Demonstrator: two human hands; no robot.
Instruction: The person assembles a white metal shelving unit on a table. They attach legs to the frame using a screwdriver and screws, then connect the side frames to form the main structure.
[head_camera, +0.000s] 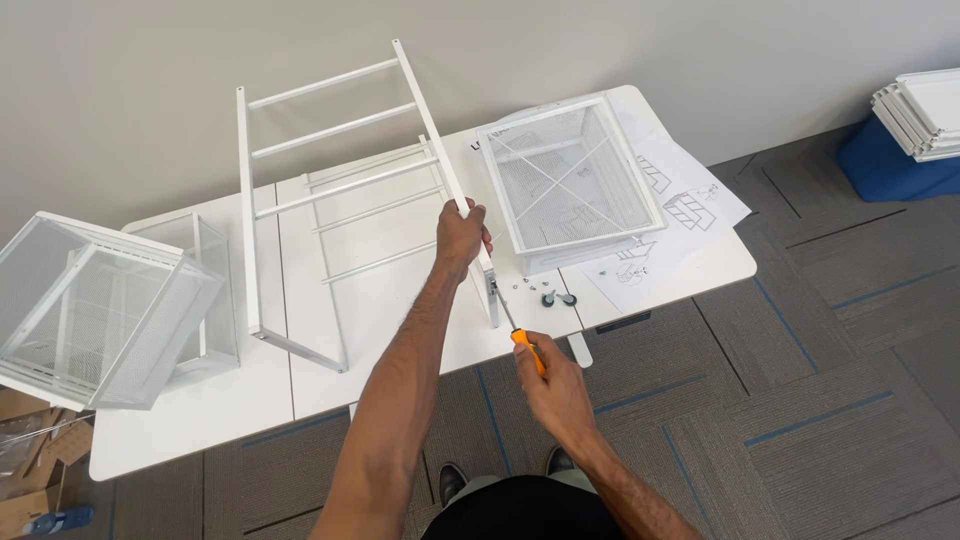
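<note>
Left hand (461, 232) clamped on white frame (340, 200) post, above its lower end; right hand (553, 385) closed around orange screwdriver (522, 335), shaft slanting up toward that end.

Both forearms are bare from the elbow down; no sleeves, watch, rings or gloves show on either one. The left hand (461, 236) and the right hand (556, 392) are bare as well, their fingers uncovered. Far below the fingers, at the bottom edge of the view, a dark, black-looking garment covers the torso, and two dark shoe tips (452, 482) peek out just above it.
</note>
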